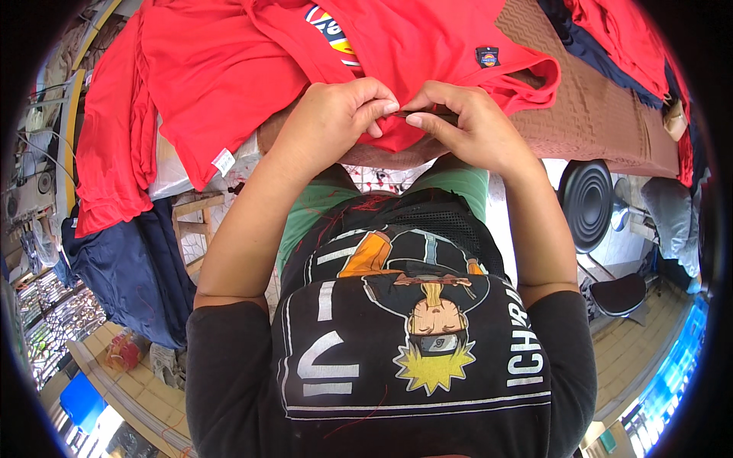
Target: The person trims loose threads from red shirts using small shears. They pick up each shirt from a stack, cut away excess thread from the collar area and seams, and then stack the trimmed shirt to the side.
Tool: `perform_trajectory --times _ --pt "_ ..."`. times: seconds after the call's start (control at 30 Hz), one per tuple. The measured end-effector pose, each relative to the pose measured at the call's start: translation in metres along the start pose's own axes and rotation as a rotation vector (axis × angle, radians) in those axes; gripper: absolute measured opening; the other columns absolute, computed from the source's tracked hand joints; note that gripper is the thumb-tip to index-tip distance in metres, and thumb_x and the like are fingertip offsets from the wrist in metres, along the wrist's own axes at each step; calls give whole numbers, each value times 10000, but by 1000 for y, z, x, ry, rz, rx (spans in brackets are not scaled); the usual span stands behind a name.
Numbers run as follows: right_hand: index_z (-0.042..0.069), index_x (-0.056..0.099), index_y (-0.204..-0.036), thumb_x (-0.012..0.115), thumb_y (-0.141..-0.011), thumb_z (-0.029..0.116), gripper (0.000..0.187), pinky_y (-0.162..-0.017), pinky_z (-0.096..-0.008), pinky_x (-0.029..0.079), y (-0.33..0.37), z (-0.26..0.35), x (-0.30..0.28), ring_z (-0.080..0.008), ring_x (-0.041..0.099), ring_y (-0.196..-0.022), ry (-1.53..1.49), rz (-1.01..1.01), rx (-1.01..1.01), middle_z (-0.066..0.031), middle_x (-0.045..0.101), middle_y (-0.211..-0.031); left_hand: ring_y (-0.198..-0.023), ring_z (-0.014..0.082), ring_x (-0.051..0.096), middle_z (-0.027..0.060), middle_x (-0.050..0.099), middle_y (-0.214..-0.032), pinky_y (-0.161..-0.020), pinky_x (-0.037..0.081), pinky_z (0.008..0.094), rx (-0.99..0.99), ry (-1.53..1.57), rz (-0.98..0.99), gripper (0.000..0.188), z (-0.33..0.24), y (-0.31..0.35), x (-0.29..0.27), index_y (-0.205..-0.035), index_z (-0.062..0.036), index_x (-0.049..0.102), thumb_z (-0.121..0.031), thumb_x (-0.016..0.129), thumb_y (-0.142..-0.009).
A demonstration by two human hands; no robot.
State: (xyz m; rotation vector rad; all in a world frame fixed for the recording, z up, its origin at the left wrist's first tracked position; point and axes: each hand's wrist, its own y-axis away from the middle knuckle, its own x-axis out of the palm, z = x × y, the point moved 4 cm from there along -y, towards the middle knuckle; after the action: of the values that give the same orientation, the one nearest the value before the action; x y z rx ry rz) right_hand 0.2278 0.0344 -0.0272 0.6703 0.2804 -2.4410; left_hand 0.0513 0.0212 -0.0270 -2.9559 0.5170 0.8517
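Observation:
A red garment [221, 76] lies spread over the table edge in front of me, with a small white tag [223, 161] at its lower left corner. My left hand [347, 111] is closed in a pinch on the edge of the red cloth. Close beside it, my right hand [466, 122] is closed around a slim dark tool [443, 115], its tip near the left fingertips. What kind of tool it is, the fingers hide. A dark patch label [487, 56] shows on the cloth beyond my right hand, and a colourful print [333, 34] beyond my left.
Brown textured cloth [595, 126] covers the table. More red and navy garments [626, 46] are piled at the far right. Navy cloth [134, 267] hangs at the left, next to a wooden stool [197, 217]. A round black stool seat [586, 206] stands at the right.

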Motion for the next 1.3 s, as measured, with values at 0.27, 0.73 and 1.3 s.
perform_trajectory --times 0.27,0.73,1.3 --pt "54 640 -929 691 -836 164 152 -630 -338 483 -2 6 0 -253 638 -677 96 27 -76 -109 655 -758 -654 102 644 59 678 -766 -601 504 248 -13 -27 13 132 -6 3 -2 -935 -18 672 -140 642 -893" --pt "18 641 -1047 729 -841 163 267 -749 -237 468 14 3 -57 -75 566 -789 39 -278 16 -21 655 -894 -760 209 550 86 597 -853 -734 435 329 344 -173 -354 215 -44 60 -72 -848 -46 628 -250 697 -846" --pt "15 664 -966 658 -907 144 142 -759 -226 452 -8 2 -73 -41 534 -826 -202 -216 53 40 633 -849 -879 123 613 -3 658 -956 -772 472 258 462 405 -580 134 -42 -9 -58 -970 -37 640 -24 650 -837"
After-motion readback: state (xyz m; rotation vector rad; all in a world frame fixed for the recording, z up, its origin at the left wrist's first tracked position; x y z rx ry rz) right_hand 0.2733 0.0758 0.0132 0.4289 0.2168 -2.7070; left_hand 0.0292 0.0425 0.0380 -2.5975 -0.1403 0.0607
